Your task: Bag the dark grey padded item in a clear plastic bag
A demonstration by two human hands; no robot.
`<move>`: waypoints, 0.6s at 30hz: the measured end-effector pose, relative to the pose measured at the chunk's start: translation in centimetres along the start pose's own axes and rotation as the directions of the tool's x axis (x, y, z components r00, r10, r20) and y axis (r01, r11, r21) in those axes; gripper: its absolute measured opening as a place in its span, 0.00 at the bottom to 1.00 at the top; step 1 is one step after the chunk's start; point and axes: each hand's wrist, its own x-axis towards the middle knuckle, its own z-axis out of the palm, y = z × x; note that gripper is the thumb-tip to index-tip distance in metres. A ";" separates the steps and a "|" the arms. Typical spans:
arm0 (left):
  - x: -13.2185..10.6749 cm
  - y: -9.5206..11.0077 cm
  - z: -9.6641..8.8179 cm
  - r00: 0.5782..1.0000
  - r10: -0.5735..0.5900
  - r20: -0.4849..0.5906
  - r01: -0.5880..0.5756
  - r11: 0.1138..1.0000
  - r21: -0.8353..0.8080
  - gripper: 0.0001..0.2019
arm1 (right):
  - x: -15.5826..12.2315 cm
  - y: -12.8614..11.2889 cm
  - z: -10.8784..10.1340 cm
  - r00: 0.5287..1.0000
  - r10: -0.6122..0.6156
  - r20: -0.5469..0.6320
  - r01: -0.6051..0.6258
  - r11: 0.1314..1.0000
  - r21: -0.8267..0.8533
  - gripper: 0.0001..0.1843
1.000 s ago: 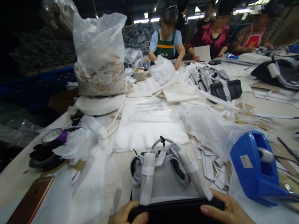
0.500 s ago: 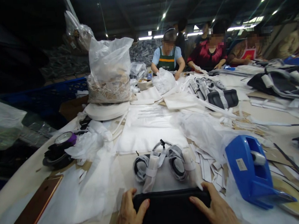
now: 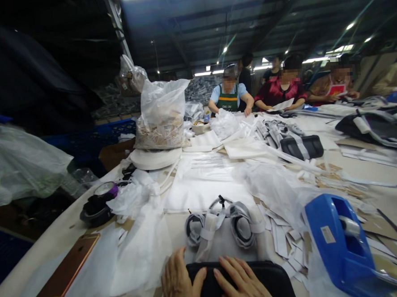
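A black bag (image 3: 277, 278) with a smooth face lies at the bottom middle, its lower part cut off by the picture's edge. My left hand (image 3: 181, 281) grips its left side, with the thumb on top and the fingers over the edge. Spread flat on the black face is my right hand (image 3: 243, 280), fingers stretched out. Just beyond the bag's far edge are handles (image 3: 242, 226) coiled and wrapped in pale tissue and foam, with white bands around them; they appear to belong to the bag.
A blue tape dispenser (image 3: 339, 243) stands at right beside scattered white paper strips (image 3: 284, 237). At left lie a brown phone (image 3: 66, 271) and tape rolls (image 3: 99, 204). White foam sheets (image 3: 204, 184) and a filled plastic bag (image 3: 163, 119) sit farther back. Several co-workers are across the table.
My right hand has moved left from the bag's right edge onto its face and flattened out. My left hand stays at the left edge. The camera view has tilted up slightly and turned left.
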 end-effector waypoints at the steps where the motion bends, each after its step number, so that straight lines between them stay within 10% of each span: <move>1: 0.4 0.8 0.3 0.996 0.057 -0.074 -0.053 0.997 0.055 0.26 | -0.2 0.1 0.1 1.000 -0.006 0.002 0.006 1.000 0.002 0.18; 6: 3.5 5.4 1.4 0.971 0.152 -0.186 -0.102 0.962 0.252 0.40 | -0.6 0.0 0.1 1.000 0.002 0.030 -0.002 1.000 -0.020 0.21; 11: 5.0 7.6 1.3 0.976 0.193 -0.103 -0.135 0.903 0.409 0.31 | -0.5 -0.7 1.2 0.989 0.079 -0.129 -0.080 0.997 -0.003 0.18; 18: 5.4 10.3 -1.1 0.995 0.021 0.099 -0.040 0.981 0.191 0.28 | -0.7 -0.9 1.3 0.981 0.130 -0.142 -0.123 0.991 0.052 0.23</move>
